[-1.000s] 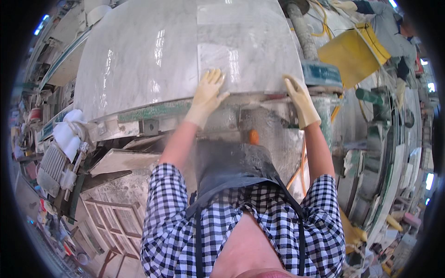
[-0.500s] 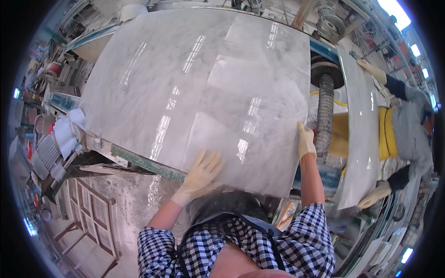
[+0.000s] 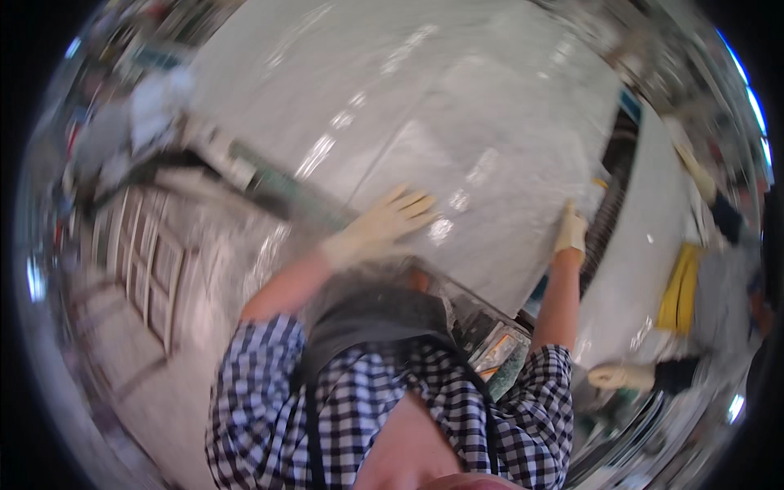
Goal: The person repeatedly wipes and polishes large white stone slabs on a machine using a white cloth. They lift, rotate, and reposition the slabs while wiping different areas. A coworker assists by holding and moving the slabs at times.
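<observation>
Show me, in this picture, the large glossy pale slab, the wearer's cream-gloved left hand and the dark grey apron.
Large glossy pale slab (image 3: 482, 131): head view, middle of its top face.
Wearer's cream-gloved left hand (image 3: 377, 229): head view, back of the hand.
Dark grey apron (image 3: 380, 316): head view, middle of its front.

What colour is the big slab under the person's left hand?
Pale greyish white: the big slab shows in the head view, slightly blurred.
</observation>
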Available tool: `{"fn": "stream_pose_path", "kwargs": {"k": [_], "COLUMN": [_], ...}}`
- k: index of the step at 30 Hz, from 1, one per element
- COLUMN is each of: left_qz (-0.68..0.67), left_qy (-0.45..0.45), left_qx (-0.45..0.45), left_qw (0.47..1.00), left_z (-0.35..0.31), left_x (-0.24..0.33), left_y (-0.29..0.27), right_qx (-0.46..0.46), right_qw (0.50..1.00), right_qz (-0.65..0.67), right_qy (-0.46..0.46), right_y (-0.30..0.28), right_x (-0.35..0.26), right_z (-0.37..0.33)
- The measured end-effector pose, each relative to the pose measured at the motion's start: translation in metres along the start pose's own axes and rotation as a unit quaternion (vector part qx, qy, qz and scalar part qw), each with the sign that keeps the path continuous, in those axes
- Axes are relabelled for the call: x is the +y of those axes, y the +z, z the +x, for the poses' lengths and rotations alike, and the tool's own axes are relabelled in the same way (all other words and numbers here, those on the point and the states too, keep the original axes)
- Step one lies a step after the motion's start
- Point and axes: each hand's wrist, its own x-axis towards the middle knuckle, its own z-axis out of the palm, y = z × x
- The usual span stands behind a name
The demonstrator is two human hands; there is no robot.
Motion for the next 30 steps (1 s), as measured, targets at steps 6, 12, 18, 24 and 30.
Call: {"fn": "stream_pose_path", "kwargs": {"k": [6,12,18,24,30], "left_qz": [0.047,0.188,0.219,0.214,0.216], "left_qy": [-0.180,-0.304,-0.344,-0.361,-0.351], "left_qx": [0.167,0.229,0.173,0.143,0.186], "left_qw": [0.968,0.905,0.896,0.896,0.892], "left_z": [-0.103,-0.122,-0.109,-0.098,-0.086], "left_x": [-0.054,-0.145,-0.165,-0.162,-0.157], "left_y": [-0.023,-0.070,-0.078,-0.081,-0.085], "right_qx": [0.111,-0.115,-0.087,-0.105,-0.130], "right_qw": [0.860,0.806,0.727,0.705,0.715], "right_qz": [-0.305,-0.140,-0.277,-0.421,-0.353], "right_qy": [-0.394,-0.564,-0.622,-0.561,-0.589], "right_y": [0.039,0.209,0.294,0.316,0.375], "right_x": [0.005,-0.083,-0.123,-0.162,-0.183], "right_z": [-0.092,-0.134,-0.119,-0.134,-0.104]}}
